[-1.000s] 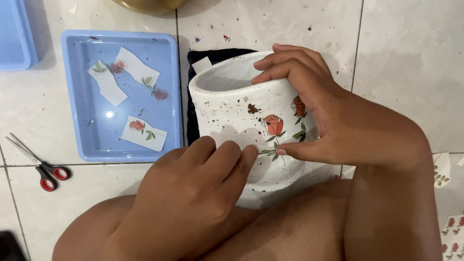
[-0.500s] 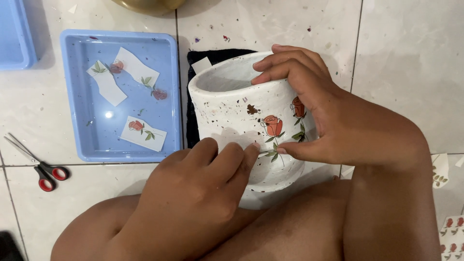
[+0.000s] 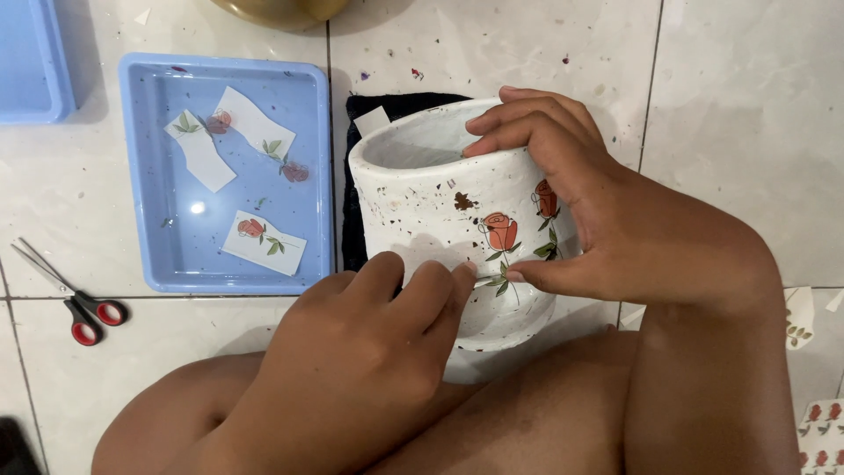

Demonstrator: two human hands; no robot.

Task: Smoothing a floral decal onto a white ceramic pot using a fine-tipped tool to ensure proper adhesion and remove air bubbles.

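Note:
A white speckled pot (image 3: 422, 207) lies tilted on its side over a dark cloth (image 3: 352, 176), its mouth facing the far left. Red rose decals (image 3: 499, 230) with green leaves sit on its wall. My right hand (image 3: 571, 193) grips the pot, fingers curled over the rim and thumb pressed on the wall below the roses. My left hand (image 3: 369, 352) pinches a thin strip of decal paper (image 3: 483, 281) against the pot beside the right thumb.
A blue tray (image 3: 141, 220) with shallow water holds three floating decal slips (image 3: 262, 242). Red-handled scissors (image 3: 83, 312) lie on the tiled floor at the left. Another blue tray edge (image 3: 35, 62) shows top left. Decal sheets (image 3: 822, 431) lie at the right. My knees fill the bottom.
The view has shifted slightly; both hands stay on the pot, the left fingers creeping a little along the decal strip.

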